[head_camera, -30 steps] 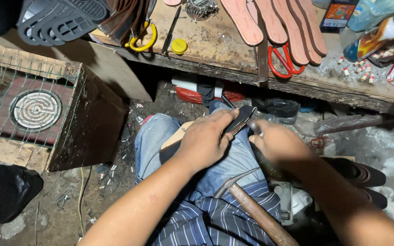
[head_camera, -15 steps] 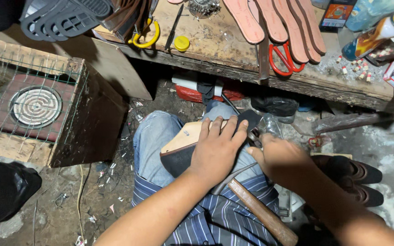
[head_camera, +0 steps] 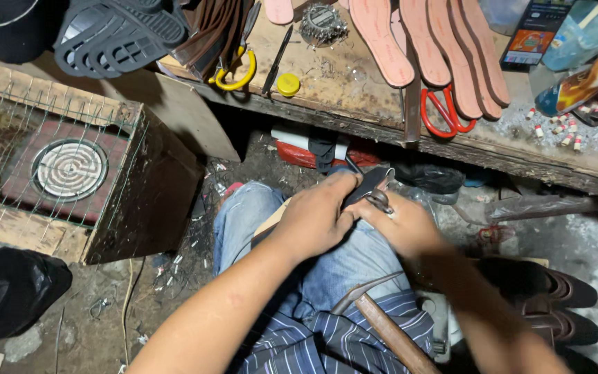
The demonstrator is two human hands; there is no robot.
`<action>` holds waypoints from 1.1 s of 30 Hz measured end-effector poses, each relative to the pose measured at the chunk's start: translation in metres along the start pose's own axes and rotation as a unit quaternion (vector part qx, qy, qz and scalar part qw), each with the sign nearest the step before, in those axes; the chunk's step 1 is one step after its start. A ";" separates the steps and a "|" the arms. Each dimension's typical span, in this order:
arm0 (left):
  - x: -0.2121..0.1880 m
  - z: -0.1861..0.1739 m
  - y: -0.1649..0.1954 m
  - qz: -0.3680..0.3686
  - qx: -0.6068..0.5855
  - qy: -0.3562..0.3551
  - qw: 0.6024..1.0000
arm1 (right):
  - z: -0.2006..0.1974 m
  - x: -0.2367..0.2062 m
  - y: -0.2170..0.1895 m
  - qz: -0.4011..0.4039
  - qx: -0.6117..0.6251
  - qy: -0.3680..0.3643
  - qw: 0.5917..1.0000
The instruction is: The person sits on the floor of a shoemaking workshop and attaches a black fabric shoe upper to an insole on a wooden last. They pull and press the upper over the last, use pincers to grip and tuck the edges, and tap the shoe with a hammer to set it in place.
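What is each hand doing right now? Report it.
Left hand: closed on the dark shoe on the lap.
Right hand: closed around a small metal tool against the shoe.

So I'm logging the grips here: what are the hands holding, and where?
The left hand clamps a dark shoe across its upper on the lap; the right hand grips metal pliers at the shoe's edge.

One head-worn camera looks steeply down, close over the lap and workbench.

Worn wooden workbench, littered dirt floor, wire-meshed wooden crate, dim light
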State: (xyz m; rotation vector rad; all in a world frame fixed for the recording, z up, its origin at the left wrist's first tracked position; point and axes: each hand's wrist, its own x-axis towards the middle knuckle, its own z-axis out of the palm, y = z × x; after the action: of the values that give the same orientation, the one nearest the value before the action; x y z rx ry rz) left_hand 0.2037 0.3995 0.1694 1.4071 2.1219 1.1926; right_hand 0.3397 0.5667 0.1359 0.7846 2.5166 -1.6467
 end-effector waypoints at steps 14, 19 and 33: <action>-0.015 0.032 0.009 0.038 0.127 0.049 0.990 | 0.007 -0.027 -0.030 0.078 -0.364 -0.019 0.928; -0.024 0.040 0.021 0.043 0.235 0.087 0.967 | 0.010 -0.040 -0.025 0.058 -0.406 -0.034 0.912; 0.003 -0.001 -0.009 -0.115 -0.024 -0.041 0.992 | 0.034 -0.022 0.002 -0.130 -0.340 0.127 0.923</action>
State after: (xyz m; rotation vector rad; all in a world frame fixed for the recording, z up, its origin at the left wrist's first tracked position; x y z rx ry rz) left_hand 0.1966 0.4002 0.1635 1.1348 2.1167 1.0706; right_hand 0.3512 0.5289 0.1257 0.6219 3.1655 -0.6051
